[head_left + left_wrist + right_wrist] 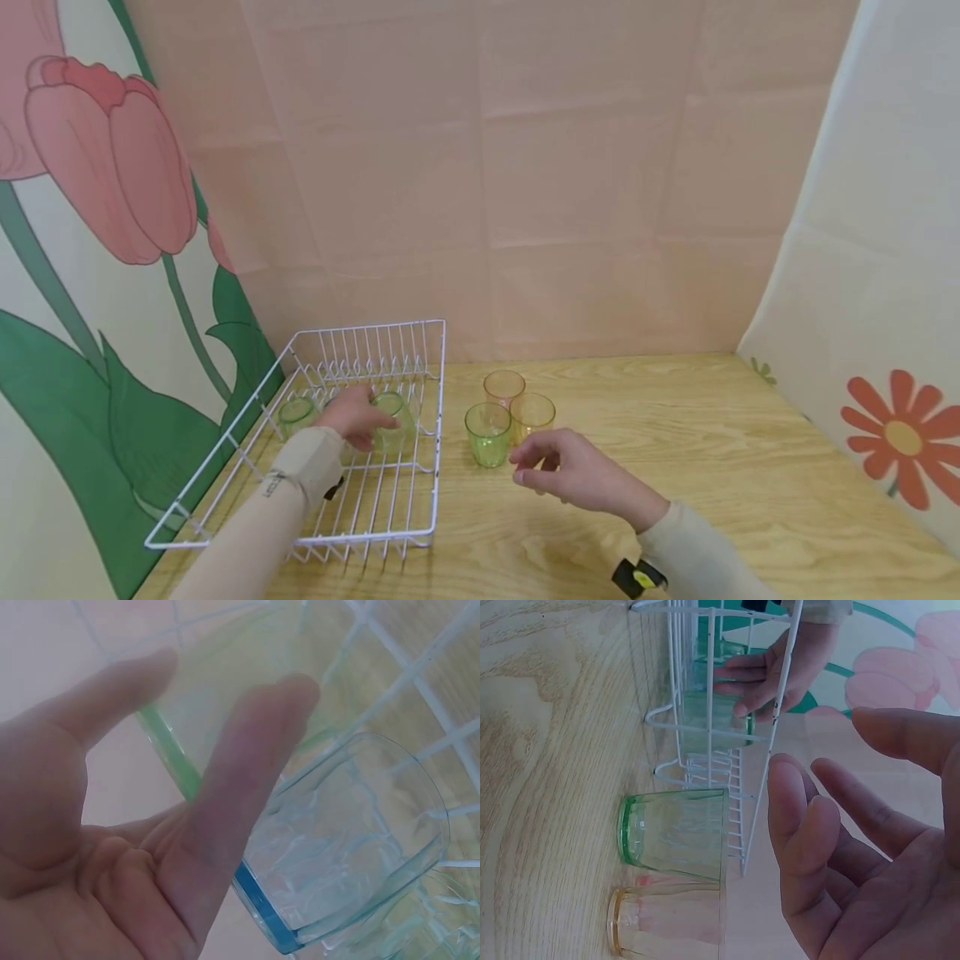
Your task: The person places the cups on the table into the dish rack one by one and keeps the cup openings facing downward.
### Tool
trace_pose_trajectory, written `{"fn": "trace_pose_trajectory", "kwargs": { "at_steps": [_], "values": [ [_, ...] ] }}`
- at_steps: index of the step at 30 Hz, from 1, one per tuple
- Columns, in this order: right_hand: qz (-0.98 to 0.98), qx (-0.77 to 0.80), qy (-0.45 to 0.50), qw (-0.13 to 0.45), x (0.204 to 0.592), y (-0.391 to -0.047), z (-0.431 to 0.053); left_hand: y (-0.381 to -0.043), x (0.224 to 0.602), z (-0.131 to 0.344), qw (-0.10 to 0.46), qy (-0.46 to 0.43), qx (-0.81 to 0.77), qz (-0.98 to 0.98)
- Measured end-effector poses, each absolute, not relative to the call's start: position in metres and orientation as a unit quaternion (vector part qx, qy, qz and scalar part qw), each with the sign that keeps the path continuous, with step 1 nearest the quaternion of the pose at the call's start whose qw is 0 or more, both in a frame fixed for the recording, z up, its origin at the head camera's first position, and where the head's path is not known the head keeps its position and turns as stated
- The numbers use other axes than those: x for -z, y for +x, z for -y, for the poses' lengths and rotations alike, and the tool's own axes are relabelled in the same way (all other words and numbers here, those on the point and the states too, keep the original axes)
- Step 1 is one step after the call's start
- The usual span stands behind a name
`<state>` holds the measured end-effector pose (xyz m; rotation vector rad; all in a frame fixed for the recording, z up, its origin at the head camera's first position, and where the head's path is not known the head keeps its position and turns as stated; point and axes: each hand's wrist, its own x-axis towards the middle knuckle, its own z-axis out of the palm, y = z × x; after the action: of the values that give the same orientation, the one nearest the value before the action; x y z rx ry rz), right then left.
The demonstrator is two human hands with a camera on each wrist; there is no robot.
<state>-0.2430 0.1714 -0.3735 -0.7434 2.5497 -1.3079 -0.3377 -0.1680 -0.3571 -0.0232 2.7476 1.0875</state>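
Inside the white wire dish rack, a light green glass stands upside down. My left hand is at its upturned base, thumb and index finger spread and extended along it. A blue-based glass sits beside it, mostly hidden under the hand in the head view. Another green glass is at the rack's left side. My right hand hovers over the table with loosely bent fingers and nothing in them. Near its fingertips stand an upright green glass, a yellow glass and a pink glass.
The rack has raised wire walls around its slatted floor. Beneath it is a wood-grain table. A pink cloth backdrop closes the back, with flower-printed panels at the sides.
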Motion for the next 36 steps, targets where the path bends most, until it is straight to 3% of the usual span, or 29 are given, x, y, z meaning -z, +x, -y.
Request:
{"fn": "trace_pose_trajectory", "kwargs": {
  "at_steps": [36],
  "values": [
    [-0.852, 0.441, -0.262, 0.106, 0.384, -0.240, -0.166, -0.334, 0.367, 0.165, 0.085, 0.001, -0.366, -0.927]
  ]
}}
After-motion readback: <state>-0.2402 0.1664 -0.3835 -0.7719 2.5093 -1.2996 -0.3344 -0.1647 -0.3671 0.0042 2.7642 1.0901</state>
